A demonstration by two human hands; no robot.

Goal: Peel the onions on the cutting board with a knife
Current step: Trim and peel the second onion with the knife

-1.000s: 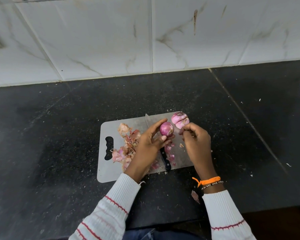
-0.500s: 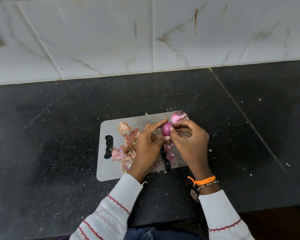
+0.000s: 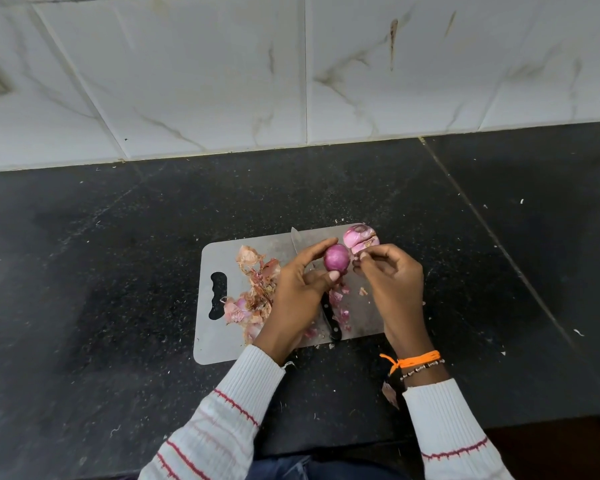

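Note:
My left hand (image 3: 298,289) holds a small purple onion (image 3: 336,258) between thumb and fingers, above the grey cutting board (image 3: 219,348). Just right of the onion, my right hand (image 3: 392,282) has its fingertips curled and pinched together; a small bit of skin may be in them, too small to tell. A peeled pale pink onion (image 3: 360,235) lies at the board's far right corner. The knife (image 3: 329,320) lies on the board under my left hand, black handle toward me and blade tip pointing away.
A pile of dry onion skins (image 3: 253,292) lies on the left half of the board, with pink scraps (image 3: 340,306) near the knife handle. The board rests on a dark stone counter (image 3: 101,271) against a white tiled wall (image 3: 291,74). A skin scrap (image 3: 390,394) lies by my right wrist.
My right hand went to the onion, touched it half a second ago, and has now drawn back to the right with fingertips pinched. My left hand kept holding the onion.

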